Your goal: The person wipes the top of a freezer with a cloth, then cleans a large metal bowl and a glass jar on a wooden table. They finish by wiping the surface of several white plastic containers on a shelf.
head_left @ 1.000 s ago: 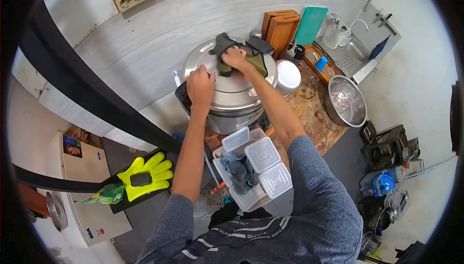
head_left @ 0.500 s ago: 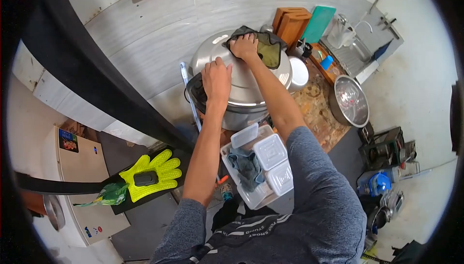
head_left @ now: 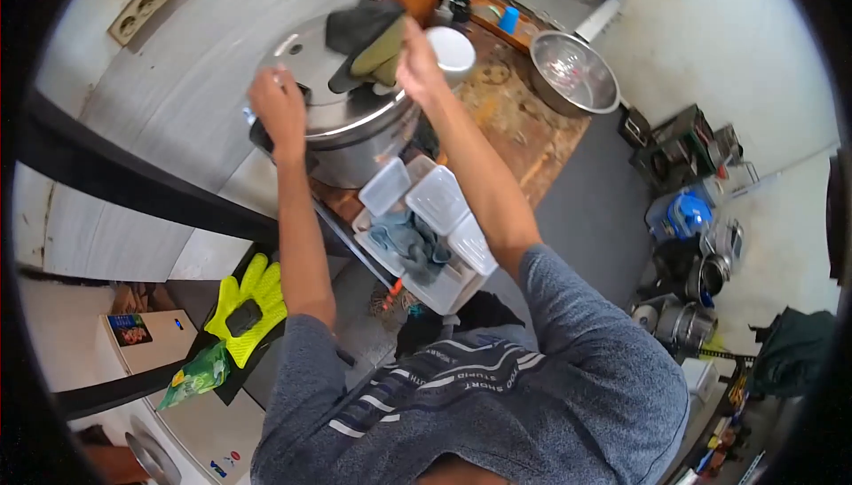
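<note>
The right hand (head_left: 418, 63) grips cloth (head_left: 366, 34) that could drop if pinched loosely; whether the left hand (head_left: 279, 107) grips the pot (head_left: 355, 159) is unclear.

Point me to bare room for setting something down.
The stained tabletop is bare between the white round container, steel bowl and right forearm. It's crowded at the pot lid, with left hand, right hand and cloth, and in the plastic bin, with containers and a rag.

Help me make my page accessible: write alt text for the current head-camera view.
A right hand holds blurred dark-and-olive fabric over a large metal pot; the left hand is at its lid's edge. In front, a plastic tub holds clear containers and blue-gray cloth.
</note>
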Motion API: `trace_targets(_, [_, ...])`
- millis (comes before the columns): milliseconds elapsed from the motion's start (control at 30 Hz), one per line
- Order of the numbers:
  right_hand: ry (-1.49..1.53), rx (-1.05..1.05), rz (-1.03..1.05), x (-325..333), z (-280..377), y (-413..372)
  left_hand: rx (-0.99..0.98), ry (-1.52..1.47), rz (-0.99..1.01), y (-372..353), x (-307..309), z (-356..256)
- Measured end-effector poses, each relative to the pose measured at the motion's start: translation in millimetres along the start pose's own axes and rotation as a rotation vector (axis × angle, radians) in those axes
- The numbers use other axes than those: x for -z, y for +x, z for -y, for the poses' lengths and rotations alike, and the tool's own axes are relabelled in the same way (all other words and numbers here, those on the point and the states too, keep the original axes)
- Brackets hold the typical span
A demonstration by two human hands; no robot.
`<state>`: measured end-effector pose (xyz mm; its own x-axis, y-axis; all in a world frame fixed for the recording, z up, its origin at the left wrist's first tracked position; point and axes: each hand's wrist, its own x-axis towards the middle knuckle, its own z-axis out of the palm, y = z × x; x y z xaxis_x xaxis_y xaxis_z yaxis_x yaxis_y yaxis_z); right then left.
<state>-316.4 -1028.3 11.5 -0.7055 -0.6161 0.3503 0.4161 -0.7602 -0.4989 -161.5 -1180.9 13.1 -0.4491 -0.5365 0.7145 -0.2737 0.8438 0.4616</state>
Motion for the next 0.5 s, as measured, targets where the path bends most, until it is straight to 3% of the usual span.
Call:
trace_targets(67, [0.08, 0.212, -0.119, 14, 46, -27, -0.081, 0.041, -0.203, -9, 7, -17])
trace_targets(133, [0.102, 0.365, -0.189, 16, 106, -58, -0.08, 0.009, -0.173, -23, 8, -37])
trace_targets(233, [-0.035, 0.537, -0.235, 87, 160, -92, -0.073, -0.039, -0.108, -62, 8, -69])
trace_targets(267, [-0.246, 0.553, -0.268, 104, 194, -94, -0.033, -0.152, -0.101, -82, 9, -86])
trace_targets(367, [-0.88, 0.537, -0.334, 131, 227, -218, 0.18, -0.53, 0.006, -166, 0, -136])
trace_targets(500, [-1.717, 0.393, -0.308, 145, 239, -298, 0.534, -0.584, 0.584, -327, -36, -204])
